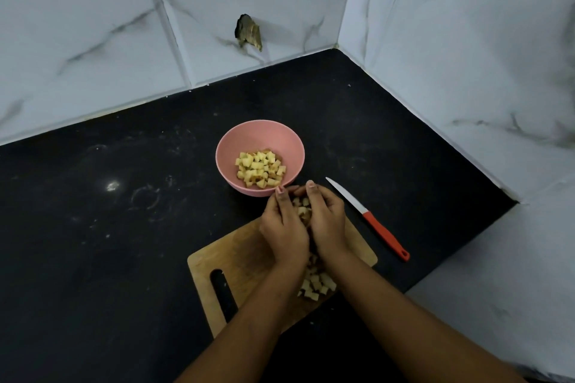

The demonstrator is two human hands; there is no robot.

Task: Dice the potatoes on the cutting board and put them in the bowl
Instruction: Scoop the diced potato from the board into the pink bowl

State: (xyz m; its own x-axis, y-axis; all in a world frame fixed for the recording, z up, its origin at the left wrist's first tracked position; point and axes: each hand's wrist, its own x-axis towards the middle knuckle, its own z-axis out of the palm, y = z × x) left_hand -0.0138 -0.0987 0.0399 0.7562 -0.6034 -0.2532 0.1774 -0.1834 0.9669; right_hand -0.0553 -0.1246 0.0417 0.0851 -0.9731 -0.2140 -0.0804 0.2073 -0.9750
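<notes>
Potato dice (302, 208) are sitting cupped betw. left hand (283, 228) & right hand (327, 222), both curling round them, just short of pink bowl (226, 141). Keeping palms sealed till over its rim is looking safest.

The pink bowl (264, 134) is standing just ahead of the left hand (281, 227) and right hand (326, 221), blocking the way forward low down. A knife (367, 216) is lying slantwise near the right hand's outer side. Left of the left hand, black counter (124, 196) is stretching open to the tiled wall (93, 40). Under the 2 wrists, potato dice (317, 284) are crowding the cutting board (224, 258).
</notes>
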